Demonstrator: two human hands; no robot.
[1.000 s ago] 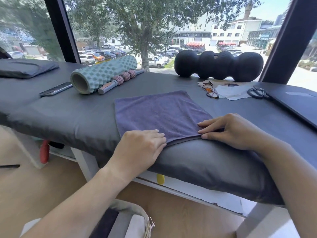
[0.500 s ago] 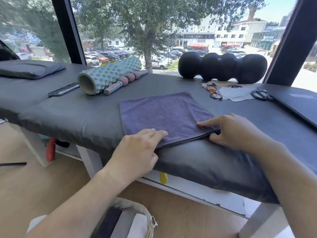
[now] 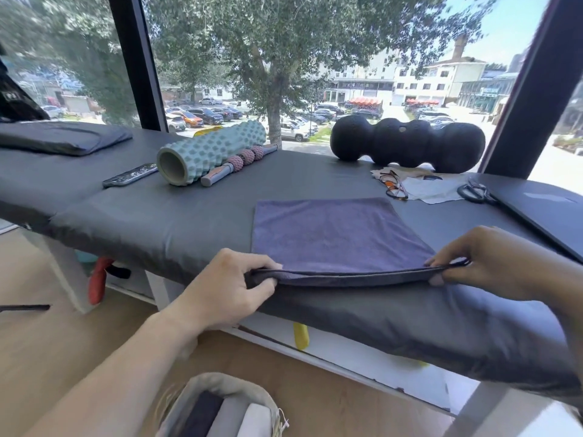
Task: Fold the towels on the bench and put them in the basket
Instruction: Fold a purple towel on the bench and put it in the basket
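Note:
A purple towel (image 3: 334, 234), folded into a square, lies on the dark padded bench (image 3: 157, 222). My left hand (image 3: 227, 288) pinches the towel's near left corner. At the near right corner, my right hand (image 3: 485, 263) pinches the same edge. Between the two hands the near edge is lifted slightly off the bench. On the floor below, at the bottom of the view, stands a beige fabric basket (image 3: 202, 386) that holds folded towels in dark, grey and white.
At the back of the bench lie a teal foam roller (image 3: 208, 152), a pink massage stick (image 3: 236, 164), a phone (image 3: 129, 175) and a black peanut roller (image 3: 407, 143). Glasses (image 3: 392, 186), scissors (image 3: 473, 192) and a dark laptop (image 3: 549, 212) sit to the right.
Both hands went from lying flat on the towel's near edge to pinching its two near corners, and that edge has risen a little off the bench.

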